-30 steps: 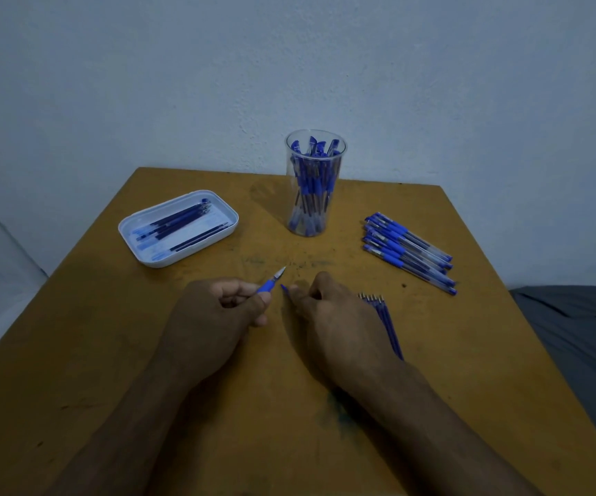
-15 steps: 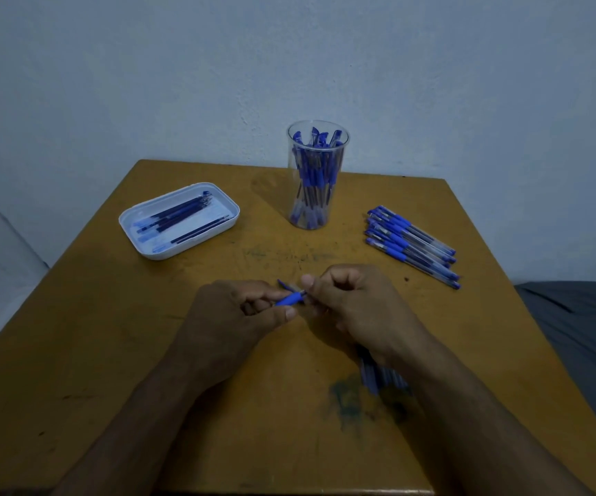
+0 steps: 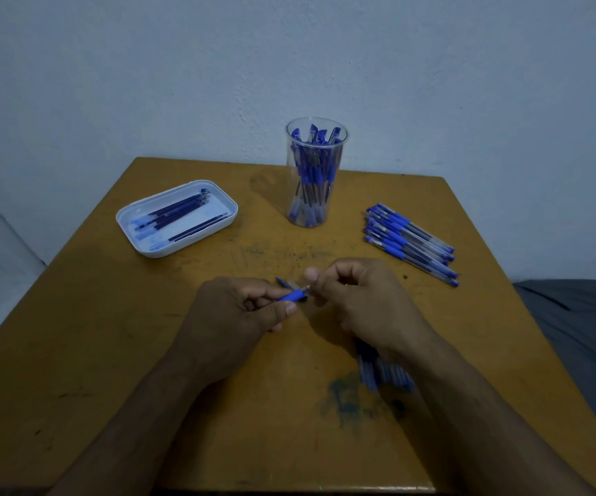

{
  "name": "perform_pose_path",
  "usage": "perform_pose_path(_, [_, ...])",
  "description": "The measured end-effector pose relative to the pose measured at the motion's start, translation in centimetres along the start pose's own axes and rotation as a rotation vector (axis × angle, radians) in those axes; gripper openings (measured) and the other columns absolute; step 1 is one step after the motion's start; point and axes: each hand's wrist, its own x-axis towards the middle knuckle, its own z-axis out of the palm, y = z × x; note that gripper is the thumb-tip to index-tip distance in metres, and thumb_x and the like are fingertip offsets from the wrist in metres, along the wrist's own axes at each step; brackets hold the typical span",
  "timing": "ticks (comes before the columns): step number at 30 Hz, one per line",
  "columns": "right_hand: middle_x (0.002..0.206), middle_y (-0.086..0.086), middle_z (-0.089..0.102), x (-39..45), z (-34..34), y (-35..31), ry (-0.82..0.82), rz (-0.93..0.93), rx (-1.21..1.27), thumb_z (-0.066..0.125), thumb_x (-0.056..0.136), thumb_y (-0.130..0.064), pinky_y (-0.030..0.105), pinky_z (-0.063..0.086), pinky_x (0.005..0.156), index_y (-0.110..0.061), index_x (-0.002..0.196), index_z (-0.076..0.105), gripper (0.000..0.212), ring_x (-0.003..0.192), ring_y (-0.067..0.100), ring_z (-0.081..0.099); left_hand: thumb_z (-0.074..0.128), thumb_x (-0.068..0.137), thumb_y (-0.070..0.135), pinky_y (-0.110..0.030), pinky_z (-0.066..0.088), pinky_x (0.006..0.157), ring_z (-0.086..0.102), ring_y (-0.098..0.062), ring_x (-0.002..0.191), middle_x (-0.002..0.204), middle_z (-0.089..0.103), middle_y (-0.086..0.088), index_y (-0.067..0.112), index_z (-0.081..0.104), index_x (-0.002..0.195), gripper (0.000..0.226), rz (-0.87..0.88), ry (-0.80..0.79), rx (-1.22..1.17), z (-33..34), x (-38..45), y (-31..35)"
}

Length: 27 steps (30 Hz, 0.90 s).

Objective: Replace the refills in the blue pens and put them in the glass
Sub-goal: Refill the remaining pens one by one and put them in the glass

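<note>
My left hand (image 3: pixel 234 313) grips a blue pen (image 3: pixel 291 295) by its rubber grip, tip pointing right. My right hand (image 3: pixel 357 298) pinches the pen's tip end, fingers curled. Both hands hover just above the table's middle. A clear glass (image 3: pixel 316 173) holding several blue pens stands at the back centre. A row of several blue pens (image 3: pixel 411 243) lies to the right. A bundle of refills (image 3: pixel 379 370) lies under my right wrist, partly hidden. A white tray (image 3: pixel 176 218) with several refills sits at the back left.
The wooden table (image 3: pixel 110 352) has ink smears near its middle and front. A pale wall rises behind it. Grey fabric (image 3: pixel 575 334) lies off the table's right edge.
My right hand rose from the table beside the refill bundle and met my left hand at the pen's tip. The view shifted down slightly.
</note>
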Motion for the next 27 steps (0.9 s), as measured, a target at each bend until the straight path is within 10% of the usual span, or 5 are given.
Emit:
perform_pose_path(5, [0.084,-0.008,0.065,-0.14,-0.73,-0.2,-0.122,-0.005,0.078,0.073,0.092,-0.008,0.017,0.04,0.046,-0.021,0.105,0.074,0.018,0.048,-0.001,0.049,0.077,0.087,0.026,-0.009,0.039,0.052,0.06,-0.002,0.054,0.067,0.073,0.007,0.03,0.079,0.098,0.012,0.004,0.019,-0.003,0.13,0.07,-0.24])
perform_pose_path(10, [0.068,-0.005,0.063,-0.13,-0.48,0.02,-0.028,0.003,-0.001,0.07,0.094,-0.038,0.03,0.038,0.048,-0.011,0.091,0.072,0.027,0.048,0.01,0.042,0.076,0.087,0.03,-0.011,0.04,0.052,0.062,-0.005,0.056,0.067,0.073,0.008,0.029,0.079,0.1,0.013,0.008,0.014,0.014,0.06,0.05,-0.27])
perform_pose_path(15, [0.091,-0.005,0.067,-0.09,-1.0,0.01,-0.112,-0.008,0.062,0.069,0.095,-0.01,0.021,0.041,0.048,-0.024,0.103,0.073,0.017,0.051,0.002,0.049,0.076,0.087,0.029,-0.014,0.039,0.048,0.055,-0.004,0.049,0.068,0.073,0.005,0.032,0.079,0.097,0.011,-0.004,0.019,-0.008,0.02,0.1,-0.21])
perform_pose_path(27, [0.083,0.002,0.059,0.0,-1.03,-0.15,0.012,-0.019,0.166,0.067,0.096,-0.011,0.018,0.038,0.043,-0.014,0.098,0.072,0.006,0.047,0.006,0.046,0.076,0.088,0.026,-0.011,0.041,0.048,0.057,0.001,0.048,0.067,0.073,0.003,0.028,0.078,0.097,0.009,-0.032,0.027,-0.036,-0.03,0.15,-0.03])
